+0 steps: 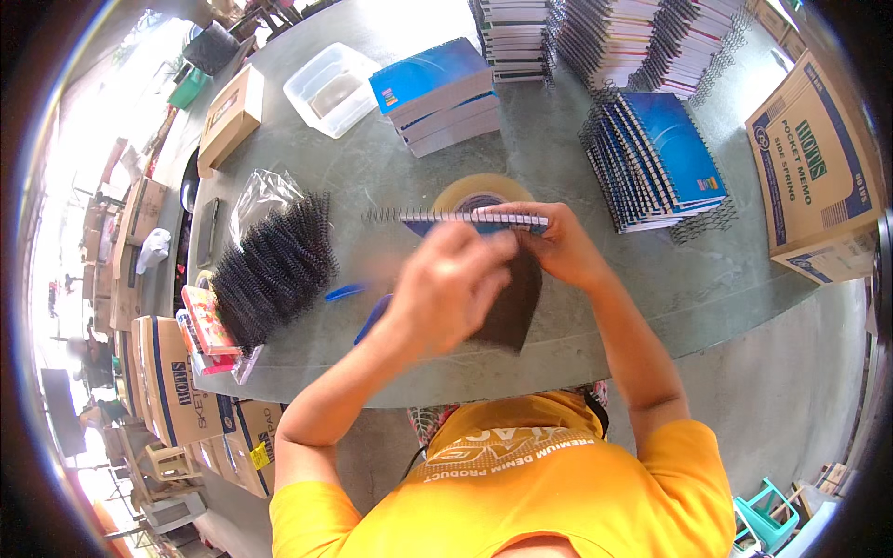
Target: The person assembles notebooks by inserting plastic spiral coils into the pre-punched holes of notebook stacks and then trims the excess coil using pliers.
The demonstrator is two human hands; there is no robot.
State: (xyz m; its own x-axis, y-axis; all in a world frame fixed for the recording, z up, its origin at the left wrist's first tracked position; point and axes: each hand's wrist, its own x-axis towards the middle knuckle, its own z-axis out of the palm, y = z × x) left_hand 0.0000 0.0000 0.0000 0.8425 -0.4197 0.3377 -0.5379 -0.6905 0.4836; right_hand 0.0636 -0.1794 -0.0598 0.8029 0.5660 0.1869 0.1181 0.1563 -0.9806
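My right hand (566, 246) grips a spiral notebook (526, 220), seen edge-on, at its right end. A dark wire coil (381, 216) runs along the notebook's edge and sticks out past its left end. My left hand (446, 284) is in front of the notebook, close below the coil. Its fingers look bent but are smeared by motion, so whether they hold anything is unclear. Below the hands is a dark flat piece (516, 312), partly covered. Behind the notebook lies a roll of yellowish tape (456, 191). Two blue pieces (372, 319), perhaps handles, show beside my left wrist.
A heap of black spiral coils (279, 265) lies left, beside a clear plastic bag (265, 200). Unbound blue-covered pads (433, 79) and a clear tub (330, 88) stand behind. Bound notebooks (651, 158) are stacked right, near a carton (809, 167). More notebook stacks (609, 42) stand farther back.
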